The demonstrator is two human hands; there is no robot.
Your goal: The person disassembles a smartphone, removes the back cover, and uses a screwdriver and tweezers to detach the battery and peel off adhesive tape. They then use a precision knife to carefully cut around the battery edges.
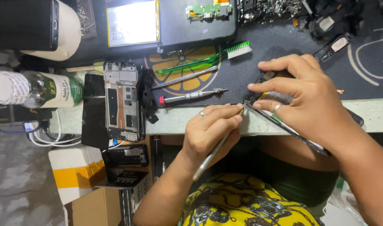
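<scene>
From the head camera I see my right hand (312, 100) spread over a dismantled phone (283, 121) that overhangs the near edge of the bench (367, 115), fingers pressing its frame down; its long axis runs slantwise across that edge. My left hand (212, 132) is clenched around a thin metal screwdriver (212, 152), whose tip meets the phone's near-left corner, so the phone lies just to the right of that hand and the left hand is the one working the point. Farther left along the bench lie a second open phone frame (121, 100), a red-capped screwdriver (189, 96) and a green-handled brush (208, 58). At the far left edge lies a bottle with a green label (53, 90); below the edge sits a white box with yellow tape (76, 173).
</scene>
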